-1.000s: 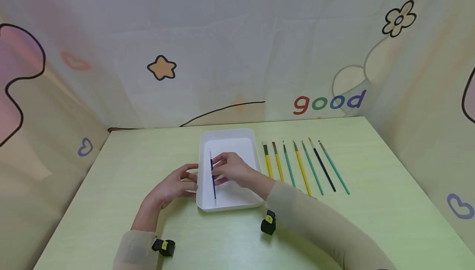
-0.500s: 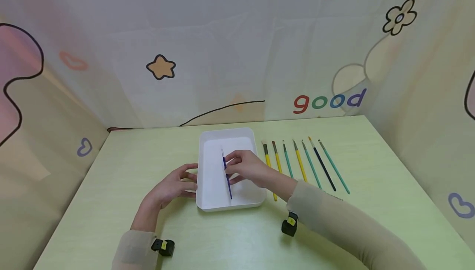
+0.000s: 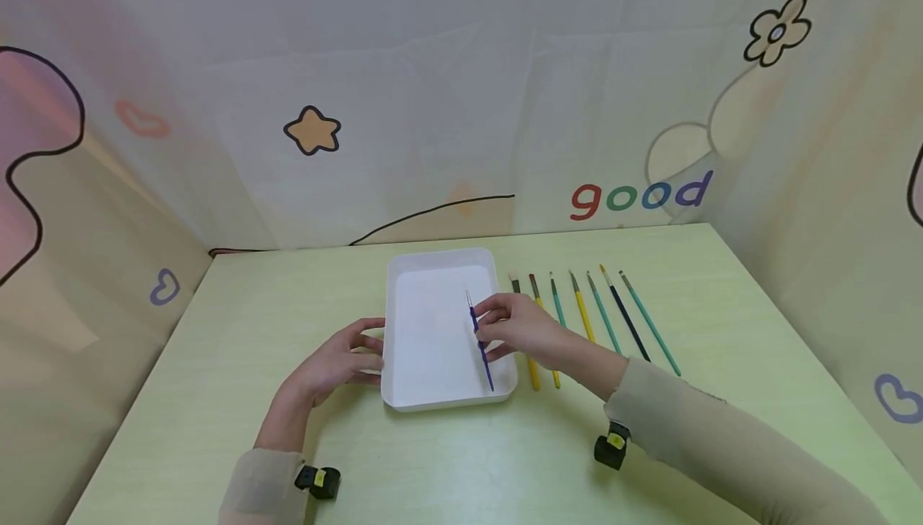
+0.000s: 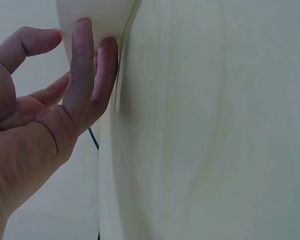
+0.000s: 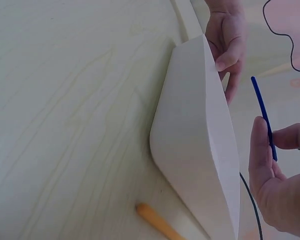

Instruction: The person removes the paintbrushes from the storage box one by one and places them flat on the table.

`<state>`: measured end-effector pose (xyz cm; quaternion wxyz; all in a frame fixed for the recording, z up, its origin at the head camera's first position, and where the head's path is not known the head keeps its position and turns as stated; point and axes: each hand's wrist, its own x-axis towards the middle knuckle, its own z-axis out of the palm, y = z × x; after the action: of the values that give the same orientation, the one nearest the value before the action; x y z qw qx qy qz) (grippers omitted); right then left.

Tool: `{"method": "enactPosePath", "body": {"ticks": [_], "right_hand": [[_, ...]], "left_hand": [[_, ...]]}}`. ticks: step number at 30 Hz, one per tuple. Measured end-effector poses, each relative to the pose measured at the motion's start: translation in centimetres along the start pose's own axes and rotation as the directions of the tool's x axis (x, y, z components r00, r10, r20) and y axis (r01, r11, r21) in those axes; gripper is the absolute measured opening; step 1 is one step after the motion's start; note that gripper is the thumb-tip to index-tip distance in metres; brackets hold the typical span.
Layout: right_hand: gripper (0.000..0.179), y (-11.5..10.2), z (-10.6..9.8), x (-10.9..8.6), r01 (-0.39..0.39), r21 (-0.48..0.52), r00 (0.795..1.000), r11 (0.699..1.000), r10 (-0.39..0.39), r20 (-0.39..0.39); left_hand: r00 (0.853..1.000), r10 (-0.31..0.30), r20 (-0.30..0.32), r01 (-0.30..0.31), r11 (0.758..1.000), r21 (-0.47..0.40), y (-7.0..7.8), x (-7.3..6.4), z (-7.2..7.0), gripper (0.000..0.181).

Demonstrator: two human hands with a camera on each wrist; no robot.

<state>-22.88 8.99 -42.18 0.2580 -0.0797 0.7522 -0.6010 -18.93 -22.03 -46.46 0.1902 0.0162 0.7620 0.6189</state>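
Observation:
My right hand [image 3: 525, 326] pinches a thin paintbrush [image 3: 484, 357] with a dark blue handle over the right side of a white tray [image 3: 425, 405]. In the right wrist view, the blue paintbrush [image 5: 260, 100] is held between thumb and fingers, raised above the tray [image 5: 185, 115]. At the tray's left side, the fingers of my left hand [image 3: 337, 363] rest against the outer wall. The left wrist view shows the left hand [image 4: 64, 95] with its fingertips touching the tray's wall [image 4: 102, 15].
Right of the tray, several paintbrushes lie in a row: yellow-handled ones [image 3: 582, 312], teal ones [image 3: 652, 325] and a dark blue one [image 3: 629, 317]. My right forearm [image 3: 721, 429] covers some handle ends. A printed curtain [image 3: 433, 108] stands behind the table [image 3: 303, 292].
My right hand has moved right with the blue paintbrush, from the tray's left part to its right edge. The left hand has stayed against the tray.

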Motion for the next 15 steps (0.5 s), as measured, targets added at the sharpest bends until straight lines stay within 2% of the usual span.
{"method": "enactPosePath", "body": {"ticks": [7,15], "right_hand": [[0.041,0.7,-2.0,-1.7,0.018,-0.018,1.000,1.000,-0.018,-0.010],[0.041,1.5,-4.0,-2.7,0.020,-0.024,0.999,1.000,-0.020,-0.034]], "left_hand": [[1.000,0.001,0.004,-0.001,1.000,-0.010,-0.1,-0.1,0.0,0.073],[1.000,-0.003,-0.003,0.003,1.000,-0.005,0.1,-0.1,0.1,0.072]]}}
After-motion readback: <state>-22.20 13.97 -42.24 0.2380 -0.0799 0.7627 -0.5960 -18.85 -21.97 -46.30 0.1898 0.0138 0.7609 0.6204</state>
